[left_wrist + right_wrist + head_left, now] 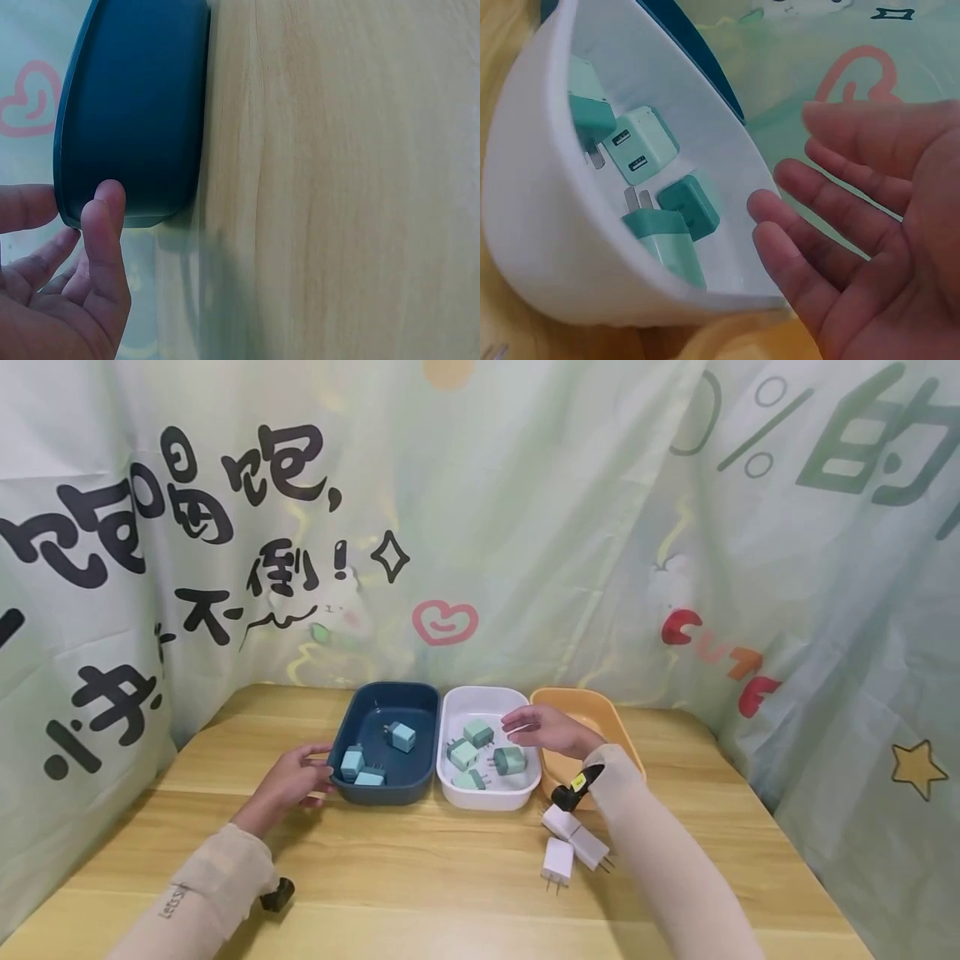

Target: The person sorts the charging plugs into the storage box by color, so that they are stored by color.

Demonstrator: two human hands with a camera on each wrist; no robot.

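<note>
Printed cloth (525,543) (pale green) hangs behind a wooden table (420,877).

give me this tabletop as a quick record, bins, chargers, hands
blue bin: left; three blue chargers inside
white bin: middle; four green chargers inside
orange bin: right; partly hidden by the right arm, no charger visible inside
on table: three white chargers, in front of the orange bin
left hand: at the blue bin's left rim
right hand: beside the white bin's right rim, holding nothing
</note>
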